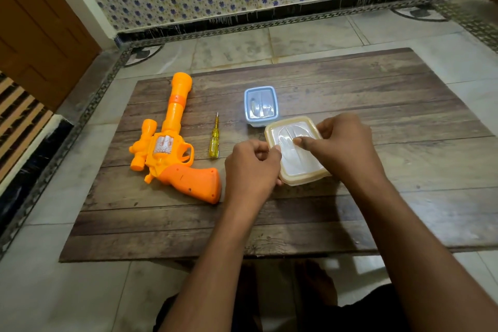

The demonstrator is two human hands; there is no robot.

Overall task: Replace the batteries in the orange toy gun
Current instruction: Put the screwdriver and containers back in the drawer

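The orange toy gun (172, 143) lies flat on the left of the wooden board (404, 143), barrel pointing away from me. A yellow-handled screwdriver (214, 140) lies just right of it. A cream-rimmed lidded box (299, 162) sits mid-board. My left hand (250, 167) grips the box's left edge, thumb on the lid's rim. My right hand (347, 143) holds its far right side, with the thumb pressed on the clear lid. The lid is on the box. No batteries are visible.
A blue-rimmed lidded box (260, 104) stands just behind the cream one. The board rests on a tiled floor (80, 291). A patterned wall runs along the back and a wooden door (35, 27) stands at the far left.
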